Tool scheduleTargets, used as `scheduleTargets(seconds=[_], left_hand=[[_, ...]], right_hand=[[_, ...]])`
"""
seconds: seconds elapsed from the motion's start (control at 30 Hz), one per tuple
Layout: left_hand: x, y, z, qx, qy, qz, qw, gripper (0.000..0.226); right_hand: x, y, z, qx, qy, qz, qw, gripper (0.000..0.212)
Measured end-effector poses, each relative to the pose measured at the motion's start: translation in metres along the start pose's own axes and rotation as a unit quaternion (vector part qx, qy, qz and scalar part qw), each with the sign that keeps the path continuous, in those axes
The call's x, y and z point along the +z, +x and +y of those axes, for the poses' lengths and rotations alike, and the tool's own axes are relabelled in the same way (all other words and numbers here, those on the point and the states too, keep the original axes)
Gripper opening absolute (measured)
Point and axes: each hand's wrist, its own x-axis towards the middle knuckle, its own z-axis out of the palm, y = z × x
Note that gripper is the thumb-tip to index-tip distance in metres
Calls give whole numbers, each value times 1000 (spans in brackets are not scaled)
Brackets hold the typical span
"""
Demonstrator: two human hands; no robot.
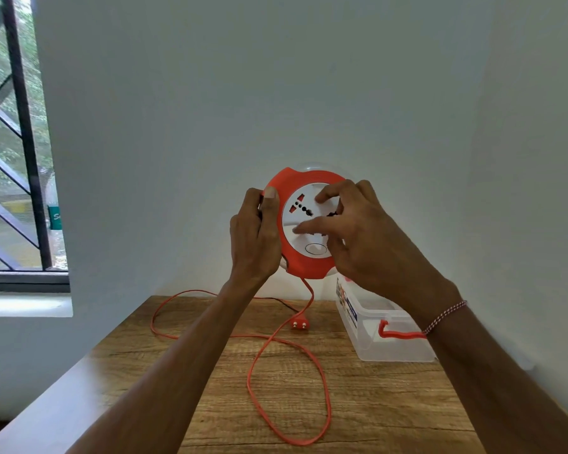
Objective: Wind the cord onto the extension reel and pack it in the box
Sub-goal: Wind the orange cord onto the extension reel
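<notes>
Gripped at frame ctr, the extension reel (304, 224) is held edge-on by the closed left hand (254, 234). Right hand (368, 237) is half-open, fingertips (297, 229) on its white face. Cord (289, 381) lies looped, lower ctr, on table (391, 414).

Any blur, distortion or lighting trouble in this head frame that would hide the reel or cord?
Head view: wide-angle bend bows the window frame and table edges; daylight from the window, soft, no glare; right hand fingers slightly smeared over the reel face; left hand, cord, plug and box read clearly.
</notes>
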Motion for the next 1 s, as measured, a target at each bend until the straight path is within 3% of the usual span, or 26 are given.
scheduleTargets(seconds=[0.17,0.33,0.77,1.0], left_hand=[[0,0,1,1,-6,4,1000,22],[1,-2,0,2,-3,-3,1000,24],[0,-1,0,2,3,-10,1000,29],[1,-1,0,-7,3,-11,1000,31]], right_hand=[[0,2,-4,7,-30,-47,998,53],[0,2,-4,2,-77,-51,996,54],[13,-2,-5,99,-43,57,993,67],[8,1,-3,93,-25,55,994,66]])
